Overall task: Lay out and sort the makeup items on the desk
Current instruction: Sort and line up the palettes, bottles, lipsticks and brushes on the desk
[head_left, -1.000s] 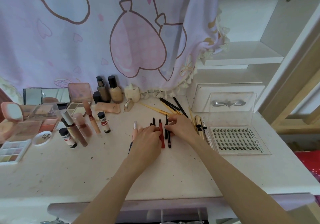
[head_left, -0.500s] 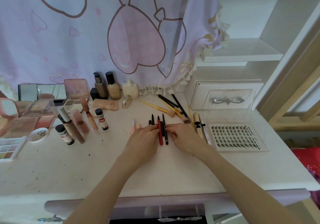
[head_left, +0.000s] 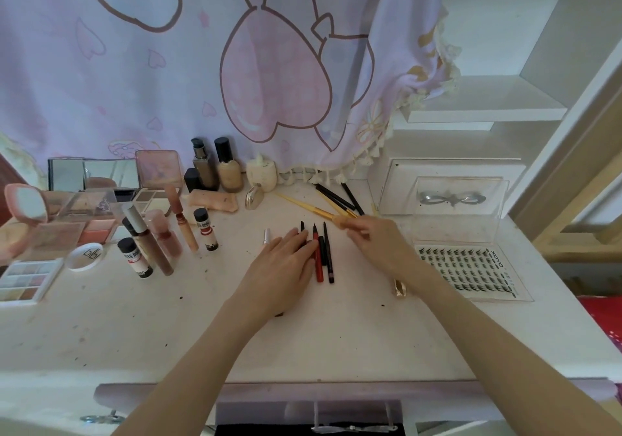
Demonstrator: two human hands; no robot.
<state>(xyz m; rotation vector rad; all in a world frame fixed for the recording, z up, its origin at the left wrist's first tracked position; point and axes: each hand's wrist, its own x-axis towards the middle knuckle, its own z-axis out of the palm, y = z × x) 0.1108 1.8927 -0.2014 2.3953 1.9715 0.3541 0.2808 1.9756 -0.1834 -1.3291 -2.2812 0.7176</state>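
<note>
Several slim pencils (head_left: 324, 253), black and red, lie side by side at the middle of the white desk (head_left: 168, 328). My left hand (head_left: 286, 267) rests flat on their left side, fingers straight and touching them. My right hand (head_left: 378, 245) is off the pencils, to their right. Its fingertips sit at the bristle end of a gold-handled brush (head_left: 308, 206). The back of the hand hides whether the fingers pinch anything. A gold tube (head_left: 399, 289) shows beside my right wrist. More brushes (head_left: 336, 196) lie behind.
Lip glosses and small bottles (head_left: 158, 237) stand at the left, with palettes (head_left: 23, 277), compacts and a mirror behind them. Foundation bottles (head_left: 229, 166) stand at the back. A clear lash box (head_left: 461, 267) sits open at the right, under white shelves.
My right hand has left the pencils and moved right and back to the brushes. My left hand has stayed on the pencils.
</note>
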